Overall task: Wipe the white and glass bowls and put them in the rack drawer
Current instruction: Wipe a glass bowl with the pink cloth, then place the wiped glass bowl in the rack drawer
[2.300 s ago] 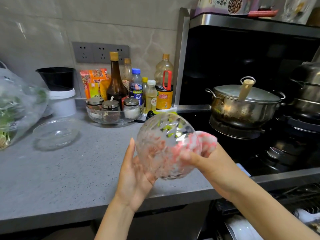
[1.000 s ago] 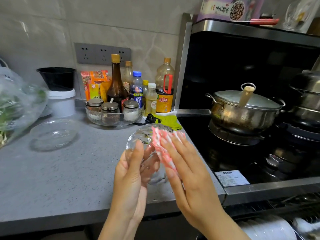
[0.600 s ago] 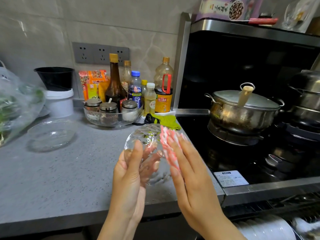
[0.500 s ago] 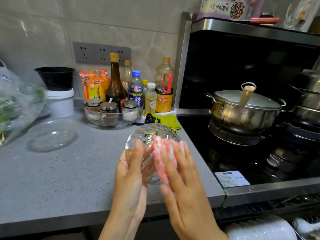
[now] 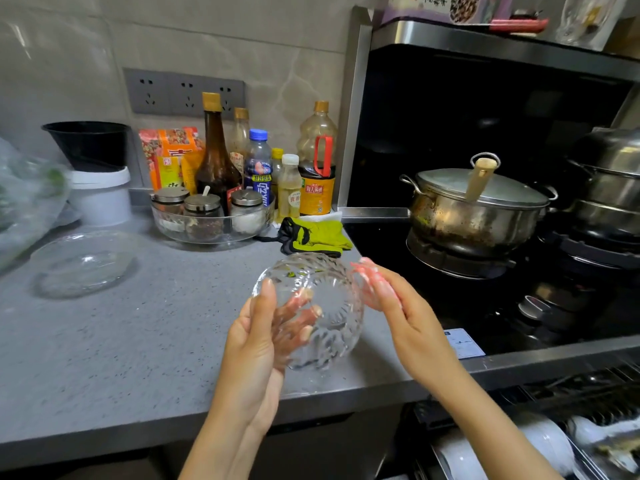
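My left hand (image 5: 256,344) grips a patterned glass bowl (image 5: 325,327) above the counter's front edge, thumb on the rim and fingers showing through the glass. My right hand (image 5: 408,317) holds a pink and white cloth (image 5: 369,278) against the bowl's right side; its thumb is hidden. A second, shallow glass bowl (image 5: 83,265) sits on the grey counter (image 5: 138,341) at the left. Below the stove at bottom right, the rack drawer (image 5: 588,400) is pulled out, with white bowls (image 5: 547,441) standing in it.
A glass tray of spice jars (image 5: 207,223) and several bottles (image 5: 214,161) line the wall. A green and black glove (image 5: 315,235) lies behind the bowl. A lidded steel pot (image 5: 474,209) sits on the stove at right. A plastic bag of greens (image 5: 24,202) fills the left edge.
The right hand with the cloth slid from the bowl's front round to its right side. The bowl's mouth has tipped more towards me. The left hand keeps its grip.
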`<state>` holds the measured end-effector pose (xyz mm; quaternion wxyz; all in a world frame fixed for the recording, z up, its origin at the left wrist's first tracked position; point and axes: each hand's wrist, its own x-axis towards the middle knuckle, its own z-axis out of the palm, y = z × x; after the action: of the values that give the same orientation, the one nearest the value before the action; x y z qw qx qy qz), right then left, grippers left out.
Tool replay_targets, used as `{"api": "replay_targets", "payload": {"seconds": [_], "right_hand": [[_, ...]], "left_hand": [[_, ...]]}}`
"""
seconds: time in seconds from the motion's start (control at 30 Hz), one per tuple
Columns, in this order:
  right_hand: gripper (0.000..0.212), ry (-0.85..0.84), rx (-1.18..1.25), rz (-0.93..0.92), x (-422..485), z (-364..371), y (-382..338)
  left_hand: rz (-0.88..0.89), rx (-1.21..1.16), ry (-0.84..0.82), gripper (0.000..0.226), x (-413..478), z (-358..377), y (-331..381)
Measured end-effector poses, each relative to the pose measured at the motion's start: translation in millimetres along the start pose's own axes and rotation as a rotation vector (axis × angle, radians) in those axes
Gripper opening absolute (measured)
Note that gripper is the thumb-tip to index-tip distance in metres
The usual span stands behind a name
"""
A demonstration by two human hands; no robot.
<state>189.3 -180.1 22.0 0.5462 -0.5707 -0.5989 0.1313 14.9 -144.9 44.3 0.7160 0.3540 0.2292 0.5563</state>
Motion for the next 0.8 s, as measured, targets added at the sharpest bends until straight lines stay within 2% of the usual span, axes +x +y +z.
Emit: {"api": "replay_targets", "payload": {"seconds": [0.1, 0.23, 0.33, 0.5, 0.6, 0.73, 0.8], "right_hand": [[0.041, -0.055, -0.148, 0.068, -1, -11, 31], [0.050, -0.252, -0.435, 0.141, -11, -18, 66], [0.052, -0.326, -0.474, 0.169, -18, -23, 64], [0.042, -0.105, -0.064, 0.222, -30, -47, 23], [0.045, -0.062, 0.222, 0.293, -52, -74, 17], [0.089, -0.162, 0.526, 0.507, -87, -113, 31], [0.088, -0.155, 0.630, 0.565, -106, -130, 39]], "left_hand": [[0.017, -0.026, 0.025, 0.029, 5, -7, 0], [0.022, -0.013, 0.042, 0.029, 6, -16, -4], [-0.002, -0.003, 0.040, 0.029, 4, -15, -10], [-0.068, 0.020, -0.005, 0.030, -6, 5, -33], [-0.137, 0.039, -0.103, 0.030, -18, 27, -56], [-0.261, 0.067, -0.218, 0.037, -34, 61, -96], [-0.335, 0.084, -0.241, 0.043, -41, 75, -119]]}}
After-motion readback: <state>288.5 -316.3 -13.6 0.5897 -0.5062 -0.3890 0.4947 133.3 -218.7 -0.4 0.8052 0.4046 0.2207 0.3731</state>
